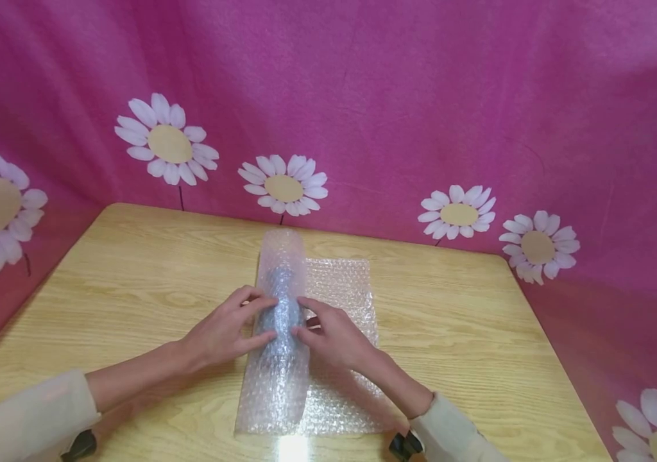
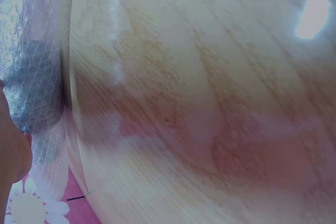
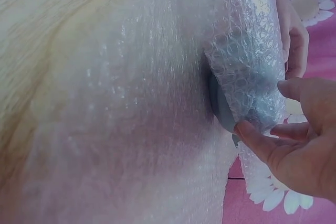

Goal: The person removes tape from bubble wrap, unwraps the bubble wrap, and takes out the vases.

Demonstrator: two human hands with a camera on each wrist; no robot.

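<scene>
A sheet of bubble wrap (image 1: 340, 398) lies on the table, its left part folded into a long roll over a rounded blue-grey item (image 3: 221, 106). The item's exact kind is hidden; part of its smooth side shows past the wrap's edge in the right wrist view. From the left, my left hand (image 1: 226, 326) rests its thumb and forefinger, spread apart, on the roll. Opposite it, my right hand (image 1: 334, 330) presses the roll's right side with spread thumb and forefinger. In the left wrist view, the wrapped item (image 2: 37, 85) appears at the left edge.
The wooden table (image 1: 444, 333) extends around the wrap on both sides. A pink cloth (image 1: 375, 115) printed with white daisies hangs behind and beside it. The flat part of the sheet reaches to the right of the roll.
</scene>
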